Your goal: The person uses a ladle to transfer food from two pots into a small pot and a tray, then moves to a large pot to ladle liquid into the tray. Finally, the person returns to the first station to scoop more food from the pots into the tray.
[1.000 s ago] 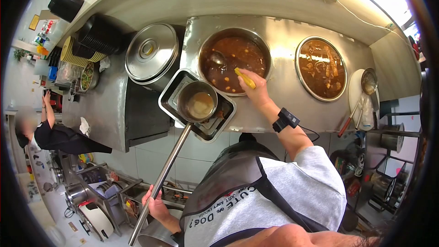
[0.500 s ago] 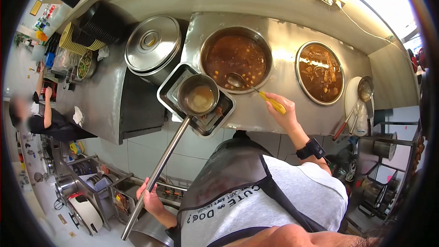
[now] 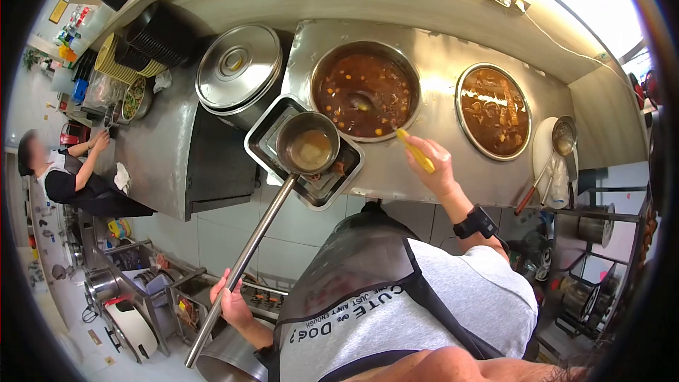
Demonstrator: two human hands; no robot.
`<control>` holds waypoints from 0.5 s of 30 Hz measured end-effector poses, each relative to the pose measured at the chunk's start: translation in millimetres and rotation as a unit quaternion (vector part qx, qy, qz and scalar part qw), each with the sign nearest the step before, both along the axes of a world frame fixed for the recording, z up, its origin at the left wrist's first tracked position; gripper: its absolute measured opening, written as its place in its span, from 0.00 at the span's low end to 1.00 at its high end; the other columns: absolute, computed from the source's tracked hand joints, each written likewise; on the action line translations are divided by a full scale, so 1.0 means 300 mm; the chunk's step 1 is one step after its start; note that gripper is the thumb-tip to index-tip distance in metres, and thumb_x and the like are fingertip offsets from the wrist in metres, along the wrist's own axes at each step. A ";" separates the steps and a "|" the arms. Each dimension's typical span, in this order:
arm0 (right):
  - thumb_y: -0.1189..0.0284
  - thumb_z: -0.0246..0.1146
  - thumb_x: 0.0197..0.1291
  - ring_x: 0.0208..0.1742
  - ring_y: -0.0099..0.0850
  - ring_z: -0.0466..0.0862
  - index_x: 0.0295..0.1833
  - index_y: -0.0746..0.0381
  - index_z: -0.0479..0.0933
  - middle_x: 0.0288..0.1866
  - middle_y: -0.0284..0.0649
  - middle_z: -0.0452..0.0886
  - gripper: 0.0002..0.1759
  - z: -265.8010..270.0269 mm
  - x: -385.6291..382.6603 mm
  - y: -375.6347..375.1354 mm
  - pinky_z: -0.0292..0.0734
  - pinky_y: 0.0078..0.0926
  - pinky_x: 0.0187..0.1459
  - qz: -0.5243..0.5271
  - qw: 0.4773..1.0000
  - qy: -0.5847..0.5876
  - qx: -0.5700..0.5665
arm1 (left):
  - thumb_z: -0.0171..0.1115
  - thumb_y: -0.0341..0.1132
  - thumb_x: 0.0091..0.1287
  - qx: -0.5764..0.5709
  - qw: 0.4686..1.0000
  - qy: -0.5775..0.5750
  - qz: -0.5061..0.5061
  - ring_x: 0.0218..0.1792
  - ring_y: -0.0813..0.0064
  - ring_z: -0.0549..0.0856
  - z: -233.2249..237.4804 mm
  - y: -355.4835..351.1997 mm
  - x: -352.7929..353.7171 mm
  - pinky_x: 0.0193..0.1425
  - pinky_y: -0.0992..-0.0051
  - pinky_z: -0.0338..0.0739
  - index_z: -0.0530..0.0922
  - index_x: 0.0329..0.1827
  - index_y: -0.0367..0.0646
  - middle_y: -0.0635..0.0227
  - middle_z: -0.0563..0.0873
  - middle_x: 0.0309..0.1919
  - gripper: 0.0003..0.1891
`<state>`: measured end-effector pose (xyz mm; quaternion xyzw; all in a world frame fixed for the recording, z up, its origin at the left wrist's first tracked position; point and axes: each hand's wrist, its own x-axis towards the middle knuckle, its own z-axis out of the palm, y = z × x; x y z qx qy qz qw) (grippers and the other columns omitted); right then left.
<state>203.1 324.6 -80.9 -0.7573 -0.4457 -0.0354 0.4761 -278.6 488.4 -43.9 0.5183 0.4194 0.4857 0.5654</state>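
My left hand (image 3: 232,305) grips the end of a long steel handle (image 3: 249,255) of a small saucepan (image 3: 307,144) with pale liquid in it. The pan rests over a square metal tray (image 3: 263,143) at the counter's front edge. My right hand (image 3: 437,167) holds the yellow handle of a ladle (image 3: 414,151). The ladle's bowl (image 3: 362,102) is dipped into the brown stew with chickpeas in the middle round pot (image 3: 365,89).
A lidded steel pot (image 3: 237,71) sits left of the stew. A second pot of brown stew (image 3: 494,109) is at the right, with a plate and skimmers (image 3: 559,148) beyond. Stacked bowls (image 3: 145,46) stand far left. Another person (image 3: 67,184) works at left.
My right hand pulled back from over the pot, lifting the ladle to the pot's near rim, then dipped its bowl back into the stew. The saucepan has barely moved.
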 end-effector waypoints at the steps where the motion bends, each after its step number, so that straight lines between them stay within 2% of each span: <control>1: 0.80 0.68 0.48 0.31 0.40 0.80 0.50 0.60 0.78 0.32 0.43 0.80 0.20 -0.022 -0.012 0.013 0.77 0.31 0.34 -0.001 1.000 -0.001 0.001 | 0.50 0.31 0.66 0.001 1.000 -0.001 -0.001 0.55 0.57 0.79 0.000 0.000 0.002 0.53 0.68 0.80 0.71 0.53 0.34 0.41 0.76 0.56 0.15; 4: 0.77 0.68 0.51 0.34 0.41 0.82 0.51 0.58 0.79 0.36 0.45 0.83 0.19 -0.049 -0.045 0.056 0.78 0.32 0.37 0.047 0.997 0.052 0.011 | 0.50 0.31 0.65 0.004 1.000 0.004 -0.005 0.55 0.57 0.79 0.006 0.000 0.008 0.54 0.68 0.80 0.71 0.53 0.33 0.41 0.76 0.55 0.15; 8: 0.77 0.68 0.52 0.35 0.40 0.83 0.51 0.58 0.79 0.37 0.45 0.83 0.18 -0.093 -0.014 0.084 0.78 0.31 0.39 0.028 0.997 0.074 0.013 | 0.49 0.31 0.65 0.010 1.000 0.000 -0.012 0.55 0.57 0.79 0.012 0.002 0.016 0.54 0.68 0.80 0.70 0.53 0.32 0.41 0.76 0.55 0.15; 11: 0.77 0.67 0.52 0.36 0.40 0.83 0.48 0.59 0.80 0.38 0.46 0.83 0.16 -0.083 0.020 0.078 0.78 0.30 0.40 -0.012 0.998 0.059 0.022 | 0.48 0.30 0.65 0.012 1.000 0.000 -0.010 0.54 0.57 0.79 0.009 0.007 0.011 0.54 0.68 0.80 0.70 0.53 0.32 0.40 0.76 0.55 0.16; 13: 0.78 0.67 0.53 0.37 0.35 0.84 0.45 0.60 0.80 0.37 0.44 0.83 0.12 -0.077 0.039 0.057 0.78 0.29 0.40 -0.090 0.994 0.020 0.056 | 0.48 0.30 0.65 0.010 1.000 -0.002 -0.004 0.54 0.57 0.79 0.004 0.004 0.010 0.54 0.68 0.80 0.70 0.53 0.31 0.40 0.76 0.55 0.16; 14: 0.77 0.64 0.58 0.34 0.31 0.83 0.45 0.63 0.78 0.35 0.44 0.83 0.09 -0.085 0.040 0.041 0.79 0.27 0.37 -0.118 0.984 0.127 0.050 | 0.49 0.29 0.64 0.013 1.000 -0.008 0.005 0.53 0.55 0.80 0.003 0.004 0.015 0.53 0.67 0.81 0.70 0.52 0.30 0.36 0.75 0.55 0.16; 15: 0.77 0.64 0.58 0.34 0.31 0.83 0.45 0.63 0.78 0.35 0.44 0.83 0.09 -0.083 0.043 0.026 0.79 0.27 0.37 -0.116 0.984 0.126 0.048 | 0.50 0.28 0.63 0.016 1.000 -0.014 0.014 0.53 0.53 0.80 0.001 0.004 0.018 0.52 0.66 0.82 0.70 0.52 0.29 0.33 0.74 0.54 0.16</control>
